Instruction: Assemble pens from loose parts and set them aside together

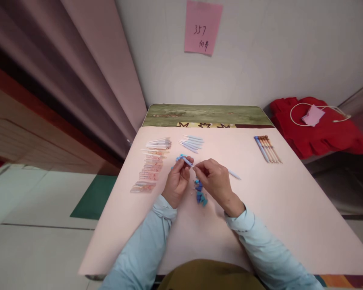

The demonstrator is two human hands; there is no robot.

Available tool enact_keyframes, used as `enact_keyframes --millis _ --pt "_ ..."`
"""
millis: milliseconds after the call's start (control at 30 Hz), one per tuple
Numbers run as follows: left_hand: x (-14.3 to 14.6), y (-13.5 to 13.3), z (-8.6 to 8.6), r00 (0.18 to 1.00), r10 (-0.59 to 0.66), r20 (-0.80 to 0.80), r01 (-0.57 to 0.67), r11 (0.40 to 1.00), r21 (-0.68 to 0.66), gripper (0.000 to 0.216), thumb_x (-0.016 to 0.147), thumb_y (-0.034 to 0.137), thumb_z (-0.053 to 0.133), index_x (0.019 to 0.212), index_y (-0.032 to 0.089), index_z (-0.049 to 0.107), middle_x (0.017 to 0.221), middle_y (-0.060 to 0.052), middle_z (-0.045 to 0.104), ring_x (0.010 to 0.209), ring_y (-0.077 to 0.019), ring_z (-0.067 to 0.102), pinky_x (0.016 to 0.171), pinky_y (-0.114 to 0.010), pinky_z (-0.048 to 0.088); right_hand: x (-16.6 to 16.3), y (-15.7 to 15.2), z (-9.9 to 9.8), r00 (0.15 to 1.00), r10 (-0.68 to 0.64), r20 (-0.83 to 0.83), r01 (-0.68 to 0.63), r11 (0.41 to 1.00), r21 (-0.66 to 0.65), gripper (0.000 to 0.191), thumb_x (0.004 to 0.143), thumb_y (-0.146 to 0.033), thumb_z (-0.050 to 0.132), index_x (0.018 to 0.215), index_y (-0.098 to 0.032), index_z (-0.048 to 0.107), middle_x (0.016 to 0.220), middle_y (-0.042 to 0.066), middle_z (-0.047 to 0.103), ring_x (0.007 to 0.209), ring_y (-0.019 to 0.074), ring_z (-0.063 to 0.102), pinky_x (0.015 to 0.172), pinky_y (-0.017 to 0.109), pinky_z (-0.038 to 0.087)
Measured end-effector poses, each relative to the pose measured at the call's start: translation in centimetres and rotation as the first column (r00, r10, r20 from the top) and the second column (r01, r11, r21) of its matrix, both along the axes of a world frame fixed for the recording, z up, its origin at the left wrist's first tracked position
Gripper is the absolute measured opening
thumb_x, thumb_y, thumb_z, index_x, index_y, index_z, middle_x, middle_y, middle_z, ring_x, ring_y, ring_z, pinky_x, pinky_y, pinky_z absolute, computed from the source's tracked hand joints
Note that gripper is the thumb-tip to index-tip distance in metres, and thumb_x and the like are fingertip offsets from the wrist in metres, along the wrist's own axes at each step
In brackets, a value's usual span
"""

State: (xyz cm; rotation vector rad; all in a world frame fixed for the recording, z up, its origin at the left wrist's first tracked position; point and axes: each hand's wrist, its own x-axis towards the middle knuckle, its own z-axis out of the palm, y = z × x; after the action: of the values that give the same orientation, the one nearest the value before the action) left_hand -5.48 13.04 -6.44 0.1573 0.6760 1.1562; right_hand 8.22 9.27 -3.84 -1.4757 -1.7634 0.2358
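Observation:
My left hand [179, 179] is closed around a short light-blue pen part [187, 161], which points toward my right hand. My right hand [215, 180] has its thumb and forefinger pinched close to the end of that part; whatever sits between these fingertips is too small to make out. Below and between the hands lies a pile of small blue and teal pieces [200, 195]. More bright-blue pieces [182, 155] show just behind my left fingers. A pale blue pen barrel [235, 174] rests on the table beyond my right hand, partly hidden by it.
Pale blue barrels [191, 144] lie in a row at the back. On the left are white refills [157, 143] and clear, pink-printed pen parts [148, 172]. Several finished-looking pens [267, 150] lie back right on the pink-covered table [290, 225]. A red cloth [317, 137] with a cable is beyond.

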Motion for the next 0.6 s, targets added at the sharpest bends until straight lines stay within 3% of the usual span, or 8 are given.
enact_keyframes --millis 200,367,467,600 --pt "0.6 -0.8 0.0 0.999 -0.009 -0.034 0.010 1.000 0.025 0.011 0.092 0.015 0.057 0.093 0.013 0.068 0.088 -0.005 0.071 0.078 -0.0091 0.069 0.055 -0.008 0.052 0.3 0.0 0.3 1.000 -0.005 0.020 0.006 1.000 -0.022 0.012 0.087 -0.027 0.067 0.077 -0.020 0.067 0.070 0.001 0.064 0.062 0.0129 0.058 0.058 0.024 0.039" --pt "0.1 -2.0 1.3 0.995 0.044 0.092 -0.027 0.983 -0.179 0.024 0.099 0.013 0.043 0.108 0.012 0.065 0.086 -0.006 0.071 0.070 -0.0062 0.068 0.055 -0.006 0.052 1.1 -0.1 0.6 0.990 0.007 -0.140 -0.019 0.996 -0.082 0.028 0.088 -0.041 0.067 0.070 -0.020 0.063 0.064 0.000 0.060 0.058 0.0126 0.054 0.057 0.024 0.040" --pt "-1.1 -2.9 2.2 0.971 0.114 0.210 -0.053 0.960 -0.273 0.030 0.100 0.010 0.037 0.120 0.012 0.059 0.089 -0.007 0.070 0.079 -0.0082 0.071 0.055 -0.006 0.054 2.4 -0.3 0.3 0.979 0.014 -0.205 -0.047 0.987 -0.156 0.026 0.090 -0.039 0.064 0.073 -0.020 0.064 0.066 -0.001 0.061 0.056 0.0120 0.054 0.058 0.024 0.042" --pt "-2.3 -3.6 3.1 0.954 0.212 0.212 -0.133 0.934 -0.333 0.030 0.100 0.010 0.038 0.123 0.013 0.057 0.091 -0.009 0.070 0.082 -0.0112 0.073 0.054 -0.007 0.055 3.0 -0.3 -0.6 0.989 0.145 0.020 -0.134 0.951 -0.278 0.004 0.085 -0.022 0.068 0.082 -0.021 0.070 0.080 0.001 0.067 0.065 0.0130 0.060 0.063 0.025 0.043"
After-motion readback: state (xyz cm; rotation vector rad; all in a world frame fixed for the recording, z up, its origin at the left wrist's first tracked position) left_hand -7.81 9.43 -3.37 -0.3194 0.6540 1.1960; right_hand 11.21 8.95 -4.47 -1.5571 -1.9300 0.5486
